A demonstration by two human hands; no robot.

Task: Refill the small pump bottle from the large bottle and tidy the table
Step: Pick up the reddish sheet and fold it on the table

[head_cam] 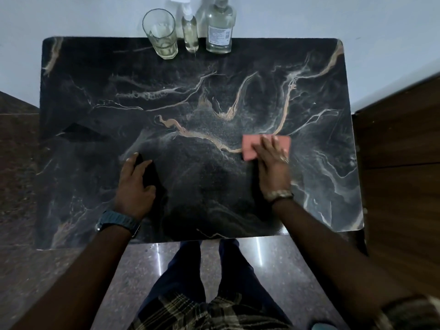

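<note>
The small pump bottle point(190, 32), clear with a white pump head, stands at the table's far edge. To its right stands the large clear bottle point(219, 27) with a label. A pink sponge point(252, 147) lies flat on the dark marbled table point(214, 96), right of centre. My right hand point(271, 163) presses flat on the sponge and covers its middle. My left hand point(135, 182) rests flat on the tabletop at the near left, fingers apart, holding nothing.
A drinking glass point(160, 34) stands left of the small pump bottle at the back edge. A pale wall runs behind the table. A wooden cabinet point(402, 163) stands close on the right. My legs are below the near edge.
</note>
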